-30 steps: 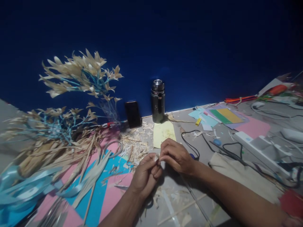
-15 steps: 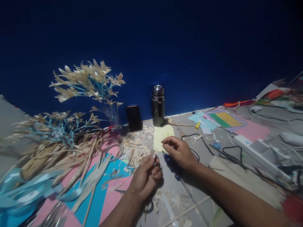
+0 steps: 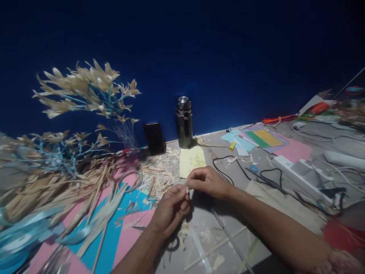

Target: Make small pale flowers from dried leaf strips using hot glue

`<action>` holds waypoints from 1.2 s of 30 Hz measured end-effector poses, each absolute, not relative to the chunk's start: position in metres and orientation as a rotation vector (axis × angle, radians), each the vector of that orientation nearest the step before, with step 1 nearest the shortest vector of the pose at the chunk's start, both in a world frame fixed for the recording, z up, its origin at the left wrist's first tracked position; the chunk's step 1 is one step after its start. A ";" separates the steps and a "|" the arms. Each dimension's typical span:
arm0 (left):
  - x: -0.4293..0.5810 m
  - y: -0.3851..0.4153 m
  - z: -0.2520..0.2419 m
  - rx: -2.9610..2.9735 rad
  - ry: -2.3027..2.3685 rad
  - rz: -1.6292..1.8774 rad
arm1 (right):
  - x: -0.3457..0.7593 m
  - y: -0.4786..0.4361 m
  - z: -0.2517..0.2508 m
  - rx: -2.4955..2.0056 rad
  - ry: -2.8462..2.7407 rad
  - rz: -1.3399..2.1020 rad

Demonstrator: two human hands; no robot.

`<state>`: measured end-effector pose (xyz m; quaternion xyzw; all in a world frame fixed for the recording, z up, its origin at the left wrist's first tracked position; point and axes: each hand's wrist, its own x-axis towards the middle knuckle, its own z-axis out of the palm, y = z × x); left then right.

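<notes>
Fingers (image 3: 179, 193) mostly hide a pale piece (image 3: 187, 190) (possibly husk).

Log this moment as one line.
left hand: pinches small pale piece | right hand: at same piece | nearby: pale scraps, yellow paper, dark flask

My fingers (image 3: 177, 193) are bare, and so are my left forearm (image 3: 139, 248) and right forearm (image 3: 265, 225). Near my right elbow, a sleeve (image 3: 340, 263) shows in dusty, mottled pink (its pattern too blurred to tell), loosely creased.
</notes>
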<state>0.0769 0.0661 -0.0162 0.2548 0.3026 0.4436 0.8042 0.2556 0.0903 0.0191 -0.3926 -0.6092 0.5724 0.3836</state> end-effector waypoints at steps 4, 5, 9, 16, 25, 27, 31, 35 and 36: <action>0.074 0.066 -0.016 0.584 0.673 0.919 | 0.259 0.090 0.025 -1.024 -1.577 1.513; 0.073 0.066 -0.016 0.592 0.673 0.905 | 0.260 0.090 0.027 -1.028 -1.580 1.522; 0.072 0.068 -0.019 0.602 0.655 0.883 | 0.262 0.091 0.028 -1.027 -1.569 1.550; 0.071 0.069 -0.019 0.585 0.633 0.893 | 0.261 0.090 0.029 -1.032 -1.570 1.558; 0.071 0.069 -0.019 0.606 0.709 0.895 | 0.259 0.086 0.027 -1.095 -1.759 1.298; 0.071 0.069 -0.018 0.609 0.712 0.903 | 0.259 0.085 0.028 -1.085 -1.815 1.226; 0.073 0.069 -0.016 0.618 0.724 0.913 | 0.260 0.084 0.032 -1.017 -1.935 1.048; 0.074 0.068 -0.014 0.619 0.738 0.939 | 0.261 0.085 0.035 -0.956 -2.036 0.894; 0.074 0.067 -0.014 0.613 0.734 0.942 | 0.261 0.086 0.035 -0.945 -2.041 0.889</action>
